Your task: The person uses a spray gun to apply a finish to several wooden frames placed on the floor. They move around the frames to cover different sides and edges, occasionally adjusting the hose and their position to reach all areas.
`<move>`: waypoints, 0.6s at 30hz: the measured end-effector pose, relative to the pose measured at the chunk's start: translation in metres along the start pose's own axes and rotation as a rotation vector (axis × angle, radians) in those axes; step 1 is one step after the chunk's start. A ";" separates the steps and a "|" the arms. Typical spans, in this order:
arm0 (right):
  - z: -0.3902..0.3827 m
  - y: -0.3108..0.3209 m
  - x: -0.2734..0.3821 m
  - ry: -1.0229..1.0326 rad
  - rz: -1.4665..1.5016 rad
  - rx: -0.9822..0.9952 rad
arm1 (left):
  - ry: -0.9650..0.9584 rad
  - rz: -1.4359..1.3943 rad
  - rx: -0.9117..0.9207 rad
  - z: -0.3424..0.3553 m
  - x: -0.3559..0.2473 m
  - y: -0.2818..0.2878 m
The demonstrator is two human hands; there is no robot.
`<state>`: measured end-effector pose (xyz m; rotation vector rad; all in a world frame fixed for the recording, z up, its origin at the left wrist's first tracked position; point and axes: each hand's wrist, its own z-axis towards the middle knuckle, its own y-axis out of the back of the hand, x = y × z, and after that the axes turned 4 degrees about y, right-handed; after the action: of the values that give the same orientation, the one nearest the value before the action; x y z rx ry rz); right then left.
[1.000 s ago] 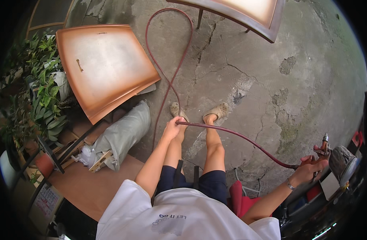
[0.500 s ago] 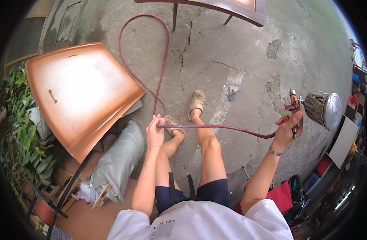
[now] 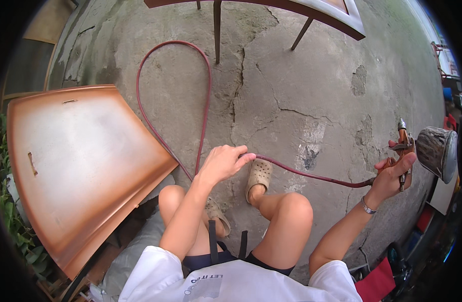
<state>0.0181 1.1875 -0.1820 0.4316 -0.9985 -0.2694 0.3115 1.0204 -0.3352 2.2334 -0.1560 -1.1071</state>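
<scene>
My left hand point(image 3: 225, 162) is closed on a dark red hose point(image 3: 296, 170), near the middle of the view above my bent legs. The hose forms a long loop on the concrete behind it and runs right to a spray gun point(image 3: 404, 143). My right hand point(image 3: 392, 176) grips that gun at the right; a paint-streaked metal cup point(image 3: 435, 151) is attached to it. A curved panel point(image 3: 85, 161) with a pale middle and orange-brown edges lies at the left, left of the hose loop.
Another framed panel point(image 3: 291, 11) stands on thin legs at the top, over cracked concrete point(image 3: 316, 90). Plants point(image 3: 12, 221) and a grey covered bundle point(image 3: 138, 246) are by the left panel. A red object point(image 3: 374, 282) and assorted items line the right edge. My clogged feet are below the hose.
My knees have bent further and risen in view. My left hand has moved right along the hose; my right hand has lifted with the gun. The surroundings have shifted as my head moved.
</scene>
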 end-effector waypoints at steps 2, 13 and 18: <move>-0.016 -0.017 -0.003 0.022 0.030 -0.018 | 0.018 0.047 0.108 0.013 -0.002 0.004; -0.104 -0.115 0.056 0.064 0.342 0.213 | -0.100 0.154 0.201 -0.035 0.032 -0.009; -0.130 -0.154 0.097 0.178 0.433 0.343 | -0.129 0.123 0.006 -0.069 0.042 0.000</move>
<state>0.1756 1.0412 -0.2420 0.5264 -0.9379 0.3300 0.3905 1.0385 -0.3329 2.1274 -0.3458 -1.1844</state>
